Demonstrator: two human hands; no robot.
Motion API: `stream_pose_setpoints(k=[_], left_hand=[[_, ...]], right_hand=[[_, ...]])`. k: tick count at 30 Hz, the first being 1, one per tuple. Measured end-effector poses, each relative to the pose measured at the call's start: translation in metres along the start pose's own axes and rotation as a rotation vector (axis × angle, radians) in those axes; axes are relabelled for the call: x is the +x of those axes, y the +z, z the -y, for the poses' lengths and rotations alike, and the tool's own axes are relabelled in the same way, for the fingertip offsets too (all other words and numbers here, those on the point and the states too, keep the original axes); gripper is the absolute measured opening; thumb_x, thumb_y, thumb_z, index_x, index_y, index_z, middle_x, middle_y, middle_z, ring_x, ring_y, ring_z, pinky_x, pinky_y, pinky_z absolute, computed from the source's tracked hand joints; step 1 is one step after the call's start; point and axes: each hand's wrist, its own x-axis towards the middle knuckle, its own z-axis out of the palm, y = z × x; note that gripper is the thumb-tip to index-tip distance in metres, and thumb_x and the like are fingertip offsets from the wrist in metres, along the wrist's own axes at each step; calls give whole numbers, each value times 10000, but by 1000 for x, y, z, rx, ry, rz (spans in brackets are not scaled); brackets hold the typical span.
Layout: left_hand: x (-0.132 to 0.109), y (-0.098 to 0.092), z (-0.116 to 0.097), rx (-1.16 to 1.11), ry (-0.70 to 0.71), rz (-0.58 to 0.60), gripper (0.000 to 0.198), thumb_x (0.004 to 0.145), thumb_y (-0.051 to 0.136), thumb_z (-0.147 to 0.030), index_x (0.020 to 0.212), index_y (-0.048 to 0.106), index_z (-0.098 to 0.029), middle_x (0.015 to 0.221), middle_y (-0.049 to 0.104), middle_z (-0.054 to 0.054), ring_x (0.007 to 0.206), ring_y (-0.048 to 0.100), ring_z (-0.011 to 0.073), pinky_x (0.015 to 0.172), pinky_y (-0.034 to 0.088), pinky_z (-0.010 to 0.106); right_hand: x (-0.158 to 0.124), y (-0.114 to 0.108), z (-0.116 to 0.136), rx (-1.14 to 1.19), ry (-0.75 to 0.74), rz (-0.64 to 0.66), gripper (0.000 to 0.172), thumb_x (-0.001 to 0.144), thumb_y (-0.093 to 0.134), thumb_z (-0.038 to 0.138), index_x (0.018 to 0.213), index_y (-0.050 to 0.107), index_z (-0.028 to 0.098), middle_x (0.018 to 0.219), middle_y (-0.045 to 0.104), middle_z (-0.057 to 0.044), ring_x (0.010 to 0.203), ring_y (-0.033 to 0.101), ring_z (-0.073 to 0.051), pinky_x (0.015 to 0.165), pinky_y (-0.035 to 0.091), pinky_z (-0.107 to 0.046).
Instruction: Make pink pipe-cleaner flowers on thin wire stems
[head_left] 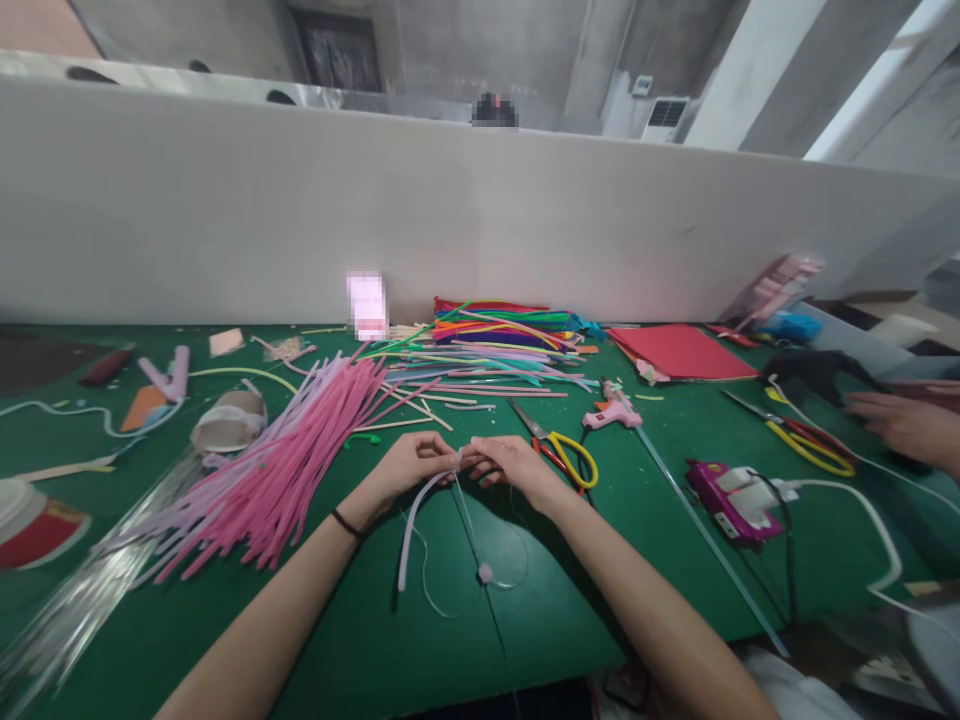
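My left hand [415, 462] and my right hand [511, 465] meet fingertip to fingertip over the green table [450, 640]. Both pinch the top end of a pale lilac pipe cleaner [411, 525] that curves down to the left. A thin clear thread [465, 520] hangs from the same pinch and ends in a small pink bead [485, 572]. A black band sits on my left wrist. A big fan of pink pipe cleaners [285, 465] lies just left of my left hand. Yellow-handled scissors [564, 452] lie just right of my right hand.
A pile of mixed coloured pipe cleaners [495, 340] and red sheets [682, 352] lie at the back. A pink glue gun [611, 410], a purple glue gun [731, 495] with white cord, and more scissors [806, 440] lie right. Another person's hand [904, 425] rests at far right. A white partition [480, 230] stands behind.
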Motion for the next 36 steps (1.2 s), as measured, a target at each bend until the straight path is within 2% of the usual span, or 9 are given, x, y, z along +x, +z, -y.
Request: stream_pose_setpoints(k=[4,6,8,10,11,16,25,29,36], left_hand=[[0,0,-1,5,46,-16,349,662,805,-412,718,583,-149,636,684,22,582,640,139,594,496,254],[-1,0,-2,6,61,2,335,680,795,-405,734,588,-148,631,677,17,587,637,135,588,486,242],[-2,1,-2,0,67,30,329,692,788,-402,753,593,-145,638,678,18,592,636,131,584,480,234],[-2,1,-1,-13,72,48,334,693,788,-405,763,594,-143,655,683,22,602,638,131,590,486,237],[-1,2,-1,-20,77,48,338,691,787,-410,765,592,-143,669,687,25,606,639,132,594,491,242],[-1,3,-1,-18,90,13,355,677,792,-421,771,591,-144,732,698,45,623,641,140,610,513,266],[0,4,3,-96,43,17,342,669,809,-394,746,591,-141,697,702,37,601,642,131,604,501,248],[-1,5,3,-109,26,23,336,665,813,-367,739,575,-142,700,706,43,599,640,128,603,493,242],[-3,11,-3,-85,13,86,363,644,820,-354,794,555,-157,646,681,7,584,632,130,592,463,237]], right_hand=[[2,-11,5,189,133,110,700,877,357,703,983,738,126,967,721,-130,640,604,-117,555,470,-210],[5,-17,5,269,203,176,687,923,300,646,978,739,120,954,726,-128,632,603,-114,573,476,-212],[7,-20,3,277,215,197,498,921,463,523,956,741,111,901,730,-113,628,602,-100,598,473,-200],[9,-20,0,258,170,182,315,840,656,397,928,743,107,843,725,-88,638,602,-88,629,470,-191],[9,-19,-1,251,142,174,285,790,724,363,915,743,107,829,720,-78,649,604,-88,646,472,-194],[8,-11,-4,221,41,131,360,648,839,370,888,736,123,821,710,-54,682,614,-95,679,478,-218],[16,-5,-10,83,5,40,410,619,821,484,793,681,140,686,671,-11,619,608,-95,619,465,-217],[16,-6,-10,44,-2,77,393,664,790,498,757,661,139,661,653,-1,572,582,-76,573,439,-197],[16,-14,-5,187,106,155,335,680,813,417,741,671,120,658,662,-14,572,598,-74,566,457,-181]])
